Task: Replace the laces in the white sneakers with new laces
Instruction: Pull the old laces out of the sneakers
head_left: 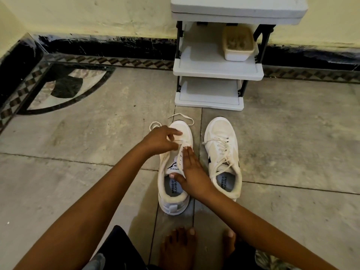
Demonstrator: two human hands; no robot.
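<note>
Two white sneakers, mesh w/ smooth synthetic panels, padded collars, printed insoles. Toes point to 12 o'clock on a dull grey stone-tile floor [87, 182] w/ thin dark joints.

The worked sneaker [171, 193] sits just below frame centre. Its eyelet row is mostly bare and the tongue w/ black logo is exposed. Its flat woven lace [182, 116] runs off the toe toward 11-12 o'clock and loops on the tile. The laced sneaker [224, 133] stands just beside it at 3 o'clock, not touching, w/ a narrow strip of tile between. Its laces are criss-crossed and slack.

L hand [158, 140] reaches in from 9 o'clock over the toe box. Fingers are curled; thumb and fingertips pinch the lace near the lowest eyelets. R hand [192, 172] lies flat along the worked sneaker's 3 o'clock flank. Its fingers are straight and together, pointing to 12, w/ the thumb spread across to the tongue edge. It presses and grips nothing.

At 12 o'clock, near the toes, I see a white plastic shoe rack [218, 70] w/ black side frames against the wall. A cream rectangular tub [238, 51] sits on its middle shelf. Bare tile opens wide at 9 and at 3 o'clock. Bare feet [178, 248] are at 6 o'clock, near the heel, not touching. A black-and-beige inlay border [64, 88] lies at 10 o'clock.
</note>
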